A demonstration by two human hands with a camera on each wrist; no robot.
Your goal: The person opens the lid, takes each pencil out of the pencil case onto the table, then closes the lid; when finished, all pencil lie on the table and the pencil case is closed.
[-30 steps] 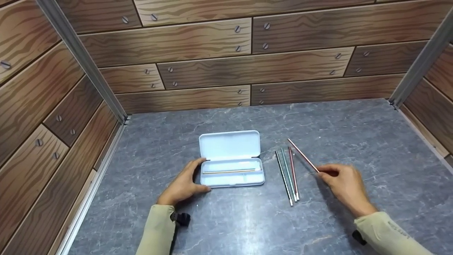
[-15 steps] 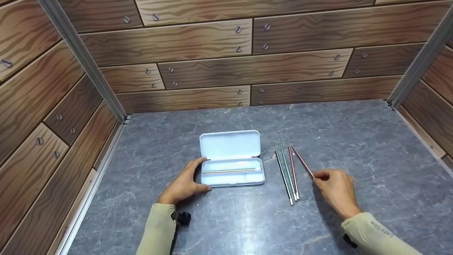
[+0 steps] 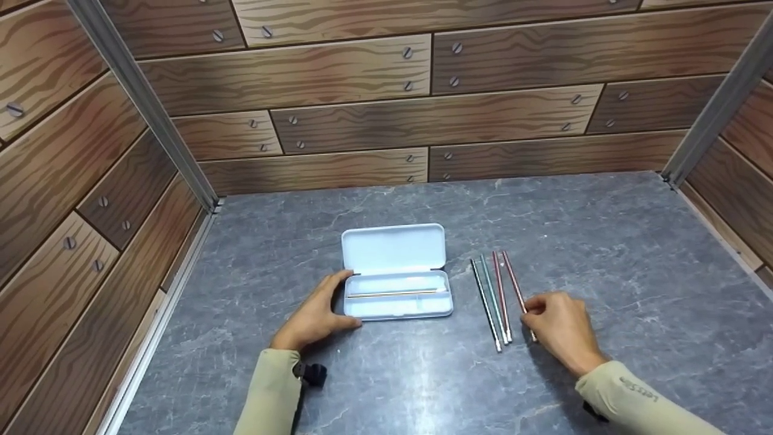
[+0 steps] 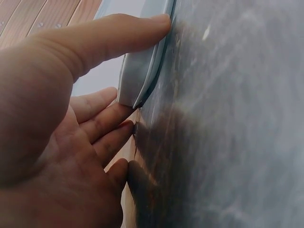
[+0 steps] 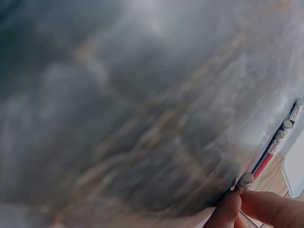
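Observation:
A light blue pencil case (image 3: pixel 392 246) stands with its lid raised. One thin gold-toned pencil (image 3: pixel 386 294) lies inside it. My left hand (image 3: pixel 314 314) holds the case's left end, thumb at the front edge and fingers at the back corner; the left wrist view shows the thumb along the case's side (image 4: pixel 137 71). My right hand (image 3: pixel 561 326) pinches a red striped pencil (image 3: pixel 513 275) near its eraser end, low over the table. Left of it lie a dark pencil (image 3: pixel 484 302), a teal pencil (image 3: pixel 492 290) and another red pencil (image 3: pixel 499 284), roughly side by side.
The grey marbled table (image 3: pixel 386 386) carries everything. Wood-patterned panels (image 3: pixel 350 127) enclose it at the back and sides, with metal posts (image 3: pixel 145 109) at the corners.
My right hand has moved left and toward me, swinging the red striped pencil nearer to line with the other pencils and lowering it. The left hand stays at the case.

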